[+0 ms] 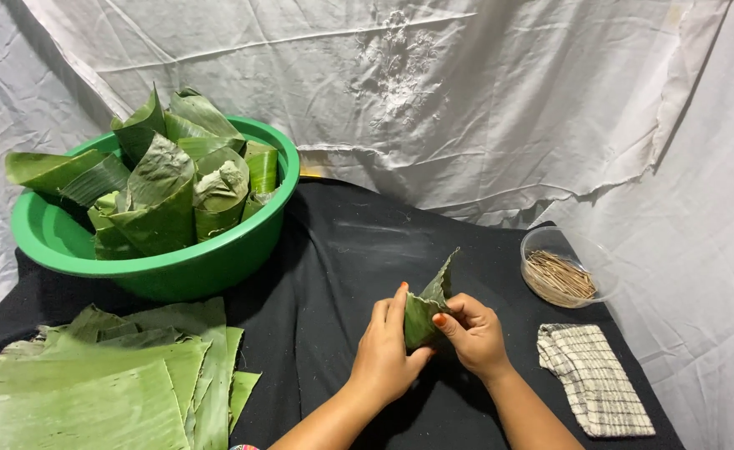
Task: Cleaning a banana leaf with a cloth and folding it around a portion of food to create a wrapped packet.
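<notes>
I see both hands closed around one folded banana-leaf cone (425,310) above the black worktop (334,275): the left hand (386,350) supports its side, the right hand (473,333) pinches the fold (so it keeps shape). Finished cones fill the green basin (217,275).

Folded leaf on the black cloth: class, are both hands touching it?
Touching. The head view shows the left hand and right hand wrapped around the folded leaf, fingers pressed on its sides.
</notes>
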